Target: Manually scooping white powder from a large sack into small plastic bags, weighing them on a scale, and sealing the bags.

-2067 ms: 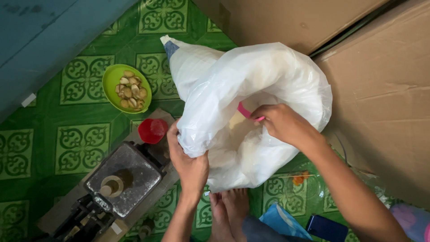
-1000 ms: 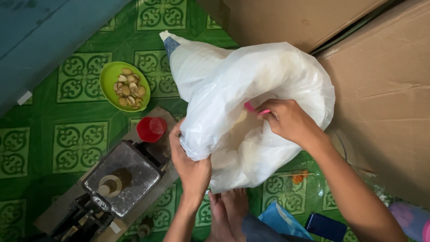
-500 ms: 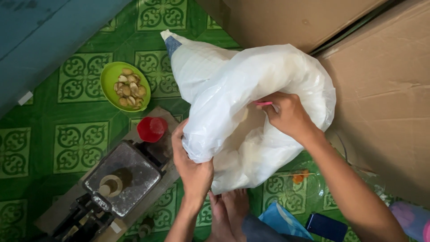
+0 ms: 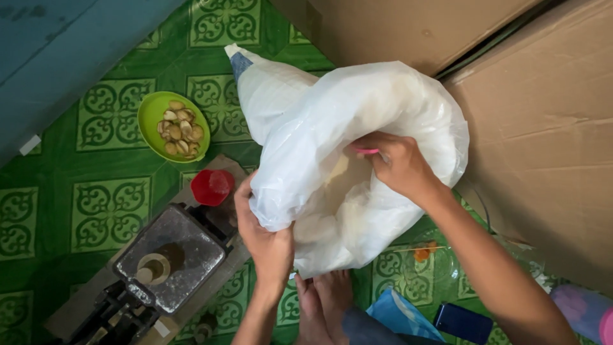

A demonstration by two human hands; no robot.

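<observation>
Left hand holds the white plastic bag open at centre frame; right hand, gripping a pink scoop, reaches inside.

- One camera, worn on the person's head, is looking almost straight down onto the green patterned floor.
- It is sitting close above the work: the big white plastic bag is filling the middle of the frame, and the person's own feet are showing at the bottom edge.
- Both forearms are entering from the bottom edge, the left hand near the centre and the right hand just right of it.
- Cardboard boxes are closing off the top and right edges; a blue surface is cutting the top left corner.
- No second view is sharing the scene.
</observation>
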